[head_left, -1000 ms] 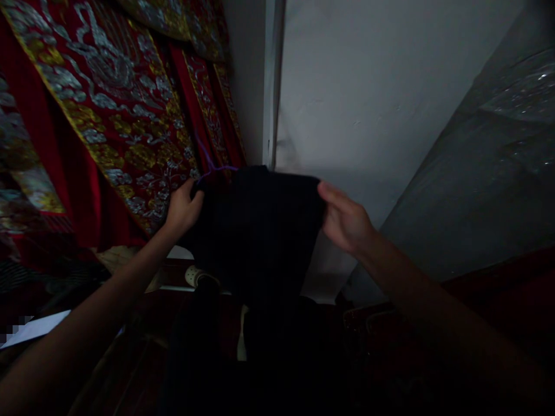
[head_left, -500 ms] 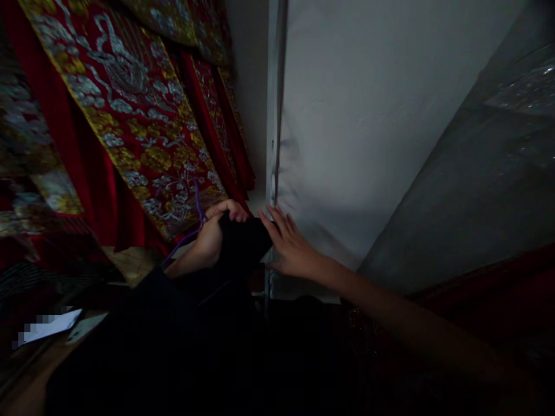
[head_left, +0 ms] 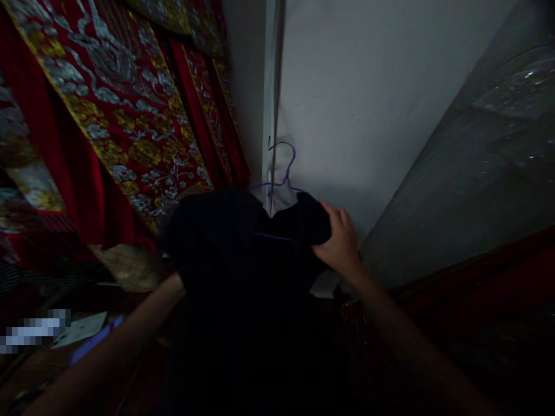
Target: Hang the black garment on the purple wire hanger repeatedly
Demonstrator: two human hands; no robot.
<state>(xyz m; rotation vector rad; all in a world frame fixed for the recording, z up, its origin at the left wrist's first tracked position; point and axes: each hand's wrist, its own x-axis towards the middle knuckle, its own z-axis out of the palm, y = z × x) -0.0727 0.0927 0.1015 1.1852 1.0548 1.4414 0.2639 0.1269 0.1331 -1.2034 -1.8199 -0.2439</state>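
A dark short-sleeved garment, too dim to tell its cut, is spread on a thin purple hanger. The hanger's hook rises above the collar, in front of the pale wall. At the garment's right shoulder, my right hand is closed, with thumb and fingers pinching the cloth. My left hand is mostly behind or inside the cloth on the left; only the wrist and forearm show, so its fingers are hidden.
Red embroidered hangings with gold and silver patterns fill the left. Ahead stands a white wall with a narrow vertical edge strip. Papers and a purple item lie low left. Clear plastic sheeting covers something at right.
The garment has been opened out on the hanger, whose hook now stands upright near the middle. My right hand moved right and gripped the shoulder; my left hand went behind the cloth.
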